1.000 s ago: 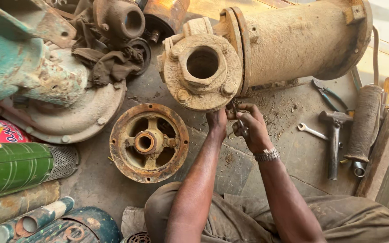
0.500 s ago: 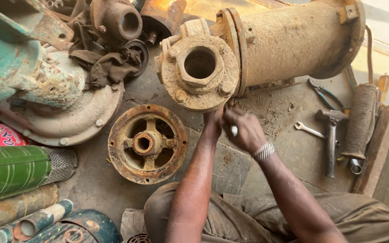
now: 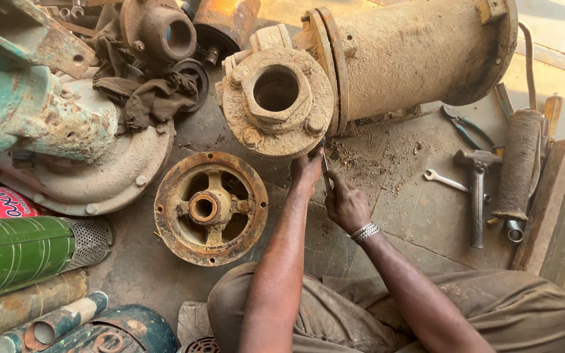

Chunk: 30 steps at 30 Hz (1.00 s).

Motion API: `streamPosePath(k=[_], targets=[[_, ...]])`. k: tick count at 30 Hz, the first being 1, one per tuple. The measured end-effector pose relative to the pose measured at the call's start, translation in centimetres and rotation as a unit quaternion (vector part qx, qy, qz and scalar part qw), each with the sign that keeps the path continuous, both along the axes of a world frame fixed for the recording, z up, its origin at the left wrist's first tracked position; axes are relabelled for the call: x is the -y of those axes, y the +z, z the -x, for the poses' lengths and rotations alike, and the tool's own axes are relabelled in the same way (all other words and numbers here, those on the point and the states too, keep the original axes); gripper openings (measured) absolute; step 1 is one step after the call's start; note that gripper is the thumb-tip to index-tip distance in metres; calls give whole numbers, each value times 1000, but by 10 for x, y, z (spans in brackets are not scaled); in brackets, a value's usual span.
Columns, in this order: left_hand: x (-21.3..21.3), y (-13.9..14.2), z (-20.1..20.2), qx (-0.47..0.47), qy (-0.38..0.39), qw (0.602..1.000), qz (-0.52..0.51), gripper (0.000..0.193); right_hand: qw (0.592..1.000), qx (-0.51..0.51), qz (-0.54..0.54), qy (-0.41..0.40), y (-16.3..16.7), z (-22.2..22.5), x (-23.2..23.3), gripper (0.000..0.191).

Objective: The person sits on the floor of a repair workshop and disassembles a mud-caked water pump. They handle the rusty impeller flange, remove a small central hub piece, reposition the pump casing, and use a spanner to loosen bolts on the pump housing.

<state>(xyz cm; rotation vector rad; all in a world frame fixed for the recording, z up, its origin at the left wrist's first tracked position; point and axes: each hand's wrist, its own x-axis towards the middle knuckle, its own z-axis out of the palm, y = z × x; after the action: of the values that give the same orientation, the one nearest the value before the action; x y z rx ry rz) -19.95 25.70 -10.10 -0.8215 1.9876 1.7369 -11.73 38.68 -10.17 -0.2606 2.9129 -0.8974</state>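
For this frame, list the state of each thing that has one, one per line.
Pump: lying on its side, flange port open, dirt-caked.
Rusty cover: detached, flat on the floor.
Left hand: touching the flange edge.
Right hand: grip closed on a thin tool.
Wrench: lying unused.
Hammer: lying unused.

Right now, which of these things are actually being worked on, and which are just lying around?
In hand:
left hand at the lower edge of the dusty pump flange
right hand holding a thin tool to that edge

Lying about:
rusty round housing
hammer
small spanner
pliers
green cylinder
dirty rags
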Motion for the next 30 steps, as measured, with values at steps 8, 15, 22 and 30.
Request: streamPosePath(k=[8, 15, 22, 30], targets=[[1, 3, -2, 1, -7, 999, 35, 67, 993, -59, -101, 31, 3, 0, 10, 50], [-2, 2, 4, 18, 15, 998, 51, 59, 992, -68, -107, 25, -2, 3, 11, 32], [-5, 12, 2, -7, 15, 1000, -10, 52, 986, -52, -151, 55, 3, 15, 16, 51], [-3, 20, -1, -10, -2, 999, 47, 62, 989, -2, -136, 64, 9, 19, 17, 58]])
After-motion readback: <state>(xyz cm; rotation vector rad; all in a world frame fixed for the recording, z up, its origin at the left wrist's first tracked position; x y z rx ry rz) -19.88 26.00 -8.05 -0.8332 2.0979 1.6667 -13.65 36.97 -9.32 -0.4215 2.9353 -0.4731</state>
